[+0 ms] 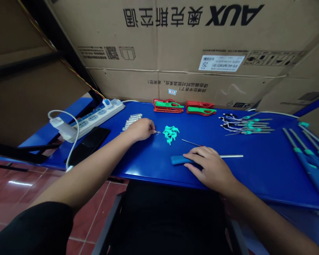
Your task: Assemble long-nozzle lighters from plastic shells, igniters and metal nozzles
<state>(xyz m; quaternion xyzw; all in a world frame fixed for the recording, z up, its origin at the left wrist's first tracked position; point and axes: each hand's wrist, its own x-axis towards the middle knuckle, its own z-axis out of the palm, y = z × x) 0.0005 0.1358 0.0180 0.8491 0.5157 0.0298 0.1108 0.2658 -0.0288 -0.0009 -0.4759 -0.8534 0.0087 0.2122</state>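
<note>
My left hand (142, 129) is closed in a pinch over a small pile of tiny metal wire pieces (158, 132), apparently springs; whatever lies between its fingertips is too small to make out. Under that wrist lies a row of silvery cylinders (131, 121). Fingers and thumb of my right hand (208, 164) grip a blue handle (177, 160) with a long metal tube (232, 156), resembling a stick lighter, low over the table. Just beyond that hand is a thin metal shaft (190, 142), its other end hidden. Between my hands sits a heap of teal plastic triggers (170, 134).
Red and green plastic shells (168, 105) stand in two stacks at the back. Metal tubes with teal parts and wires (251, 125) lie right, with blue-handled pieces (309, 159) beyond. A power strip (98, 116) and black phone-like object (90, 143) are left. Cardboard (175, 49) walls the back.
</note>
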